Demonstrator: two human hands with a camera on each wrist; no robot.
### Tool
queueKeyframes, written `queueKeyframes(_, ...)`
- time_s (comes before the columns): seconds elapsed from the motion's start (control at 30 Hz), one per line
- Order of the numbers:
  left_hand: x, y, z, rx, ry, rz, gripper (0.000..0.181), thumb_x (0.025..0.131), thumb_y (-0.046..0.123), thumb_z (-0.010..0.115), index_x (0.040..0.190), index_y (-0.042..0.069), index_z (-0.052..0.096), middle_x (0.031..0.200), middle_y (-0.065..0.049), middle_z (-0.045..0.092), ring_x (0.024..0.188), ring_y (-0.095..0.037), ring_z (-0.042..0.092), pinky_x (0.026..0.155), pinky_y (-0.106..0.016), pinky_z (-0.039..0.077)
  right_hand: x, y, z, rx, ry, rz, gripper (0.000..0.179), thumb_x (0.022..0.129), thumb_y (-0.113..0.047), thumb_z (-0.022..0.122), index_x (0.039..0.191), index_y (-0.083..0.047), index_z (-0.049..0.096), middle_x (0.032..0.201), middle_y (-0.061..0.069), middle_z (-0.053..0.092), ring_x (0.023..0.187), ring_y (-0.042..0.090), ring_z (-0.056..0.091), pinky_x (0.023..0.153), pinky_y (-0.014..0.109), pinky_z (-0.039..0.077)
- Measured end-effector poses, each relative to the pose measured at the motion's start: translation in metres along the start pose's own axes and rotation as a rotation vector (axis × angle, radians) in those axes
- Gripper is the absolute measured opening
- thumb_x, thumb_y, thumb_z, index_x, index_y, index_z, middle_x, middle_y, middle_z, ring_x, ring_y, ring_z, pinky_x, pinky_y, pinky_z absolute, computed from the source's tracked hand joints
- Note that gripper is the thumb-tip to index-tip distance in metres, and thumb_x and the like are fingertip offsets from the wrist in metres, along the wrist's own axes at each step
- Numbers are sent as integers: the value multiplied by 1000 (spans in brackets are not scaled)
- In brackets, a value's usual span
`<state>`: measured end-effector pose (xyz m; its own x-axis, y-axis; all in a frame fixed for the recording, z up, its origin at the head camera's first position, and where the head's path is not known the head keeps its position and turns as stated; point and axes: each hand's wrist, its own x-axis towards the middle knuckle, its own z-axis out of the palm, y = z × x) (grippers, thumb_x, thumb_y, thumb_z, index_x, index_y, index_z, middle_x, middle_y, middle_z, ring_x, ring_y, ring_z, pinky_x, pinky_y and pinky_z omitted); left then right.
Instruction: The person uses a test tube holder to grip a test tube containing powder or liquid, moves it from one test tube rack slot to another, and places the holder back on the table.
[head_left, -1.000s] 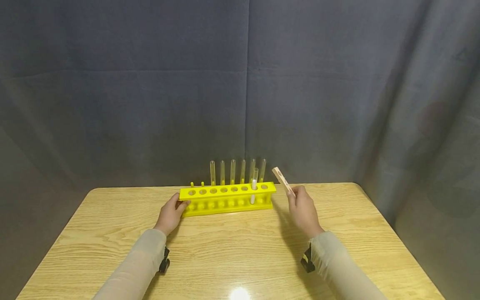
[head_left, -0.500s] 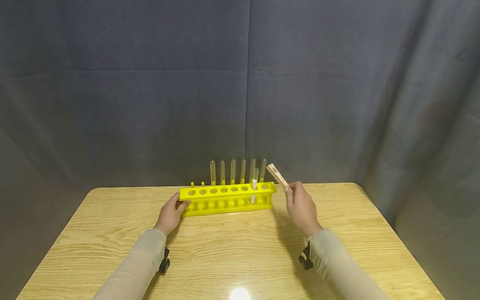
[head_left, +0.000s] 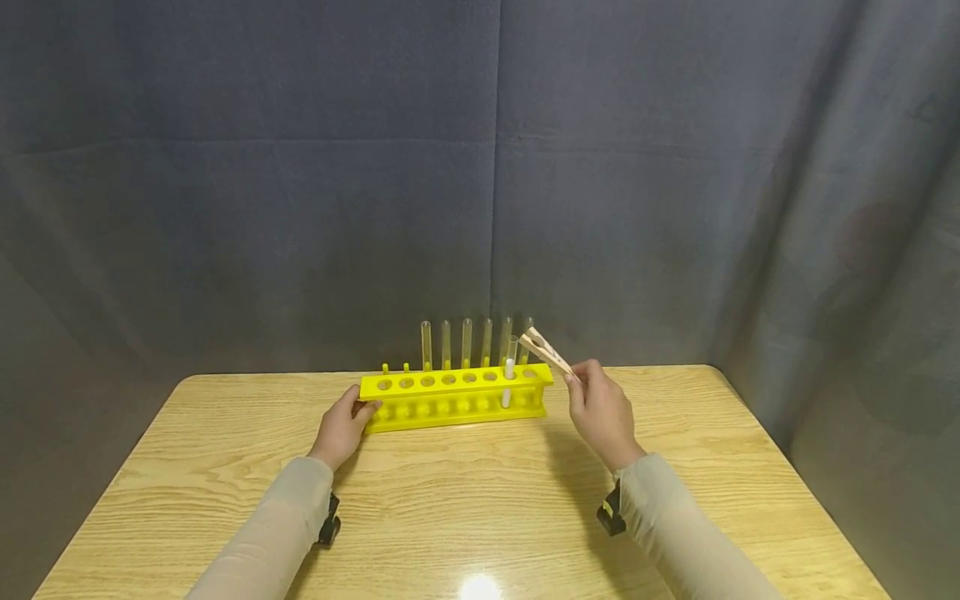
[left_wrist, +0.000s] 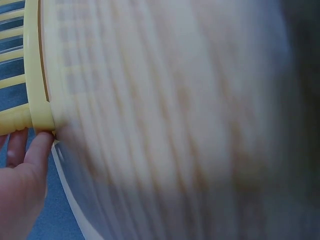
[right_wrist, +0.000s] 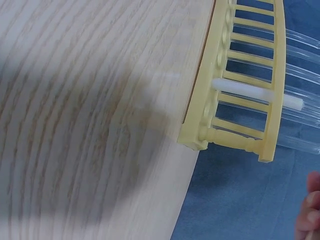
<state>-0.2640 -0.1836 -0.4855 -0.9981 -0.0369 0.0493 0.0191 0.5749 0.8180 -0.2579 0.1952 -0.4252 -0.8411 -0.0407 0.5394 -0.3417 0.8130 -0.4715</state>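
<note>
My left hand [head_left: 341,428] grips the left end of a yellow test tube rack [head_left: 453,389]; thumb and fingers show at that end in the left wrist view. My right hand [head_left: 604,417] holds a wooden test tube clamp [head_left: 553,357] by its near end, tilted up and to the left. The clamp's two far tips are spread a little, close to the upper part of a clear test tube [head_left: 510,368] with white content; whether they touch it I cannot tell. That tube stands upright near the rack's right end. The right wrist view catches only some fingers [right_wrist: 310,210], not the clamp.
Several glass test tubes [head_left: 467,342] stand upside down on the rack's back row of pegs, with two bare yellow pegs [head_left: 385,367] at left. The rack stands near the far edge of the wooden table [head_left: 450,500]. Grey curtains [head_left: 300,208] hang behind and beside it.
The right hand has moved slightly left and up, bringing the clamp from right of the rack to beside the tube with white content. The clamp's tips now look spread apart. Left hand and rack stay put.
</note>
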Motion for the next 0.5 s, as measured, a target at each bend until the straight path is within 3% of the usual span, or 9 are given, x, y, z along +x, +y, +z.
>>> queueKeyframes(0.13, 0, -1, 0, -9, 6, 5, 25, 107, 21, 55, 126, 5, 54, 112, -15, 63, 100, -31, 52, 90, -46, 41, 1, -2, 0, -12, 31, -60, 17, 100, -14, 64, 107, 2, 63, 85, 14, 69, 61, 24, 58, 53, 42, 47)
queueKeyframes(0.33, 2, -3, 0, 6, 6, 23, 21, 107, 20, 55, 122, 6, 54, 103, -13, 61, 93, -29, 51, 85, -44, 40, 4, -5, 1, -37, 50, -124, 16, 99, -11, 65, 105, 4, 64, 83, 15, 70, 58, 23, 59, 51, 41, 48)
queueKeyframes(0.5, 3, -5, -1, -9, -2, 30, 25, 107, 22, 55, 127, 6, 54, 117, -16, 63, 105, -31, 54, 94, -48, 43, 7, -7, 2, -54, 52, -162, 15, 98, -10, 66, 105, 3, 64, 79, 12, 68, 54, 18, 52, 49, 37, 44)
